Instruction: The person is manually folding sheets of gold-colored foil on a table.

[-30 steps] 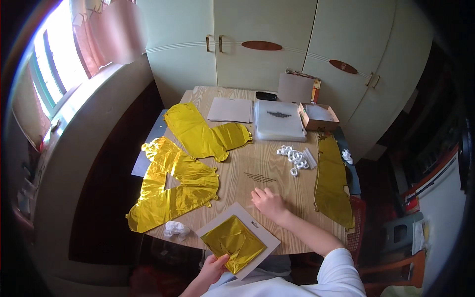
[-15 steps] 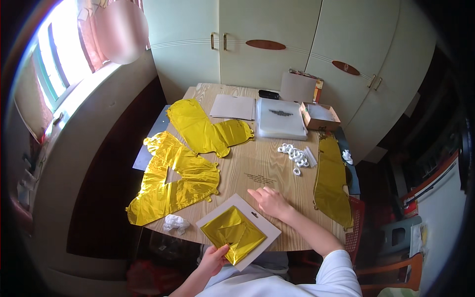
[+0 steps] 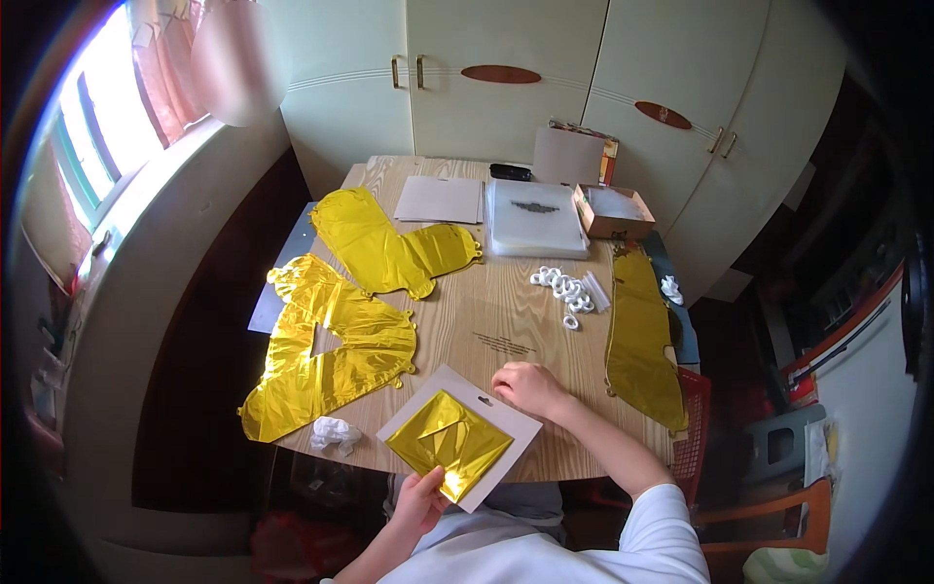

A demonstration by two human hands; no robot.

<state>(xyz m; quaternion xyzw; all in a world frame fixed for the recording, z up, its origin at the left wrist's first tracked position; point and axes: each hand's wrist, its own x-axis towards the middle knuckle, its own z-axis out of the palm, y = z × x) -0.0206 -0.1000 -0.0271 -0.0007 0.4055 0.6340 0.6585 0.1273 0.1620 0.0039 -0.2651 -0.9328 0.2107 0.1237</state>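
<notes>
My left hand (image 3: 422, 498) grips the near edge of a white card packet (image 3: 459, 435) with a folded gold foil balloon (image 3: 449, 446) inside; it lies on the front edge of the wooden table (image 3: 506, 311). On the packet's far right corner rests my right hand (image 3: 528, 388), fingers curled loosely. Flat gold foil balloons lie to the left: one large shape (image 3: 326, 350) at the table's left edge and another (image 3: 389, 248) further back. A long gold foil balloon (image 3: 642, 336) hangs along the right edge.
White ribbon coils (image 3: 564, 287) sit mid-table. At the back lie a stack of clear packets (image 3: 535, 216), a white sheet (image 3: 440, 199), a cardboard box (image 3: 613, 210) and a dark phone (image 3: 510, 172). A crumpled white wad (image 3: 334, 433) lies front left. Cabinets stand behind.
My left hand has pushed the packet further onto the table, toward my right hand. My right hand has shifted slightly onto the packet's corner.
</notes>
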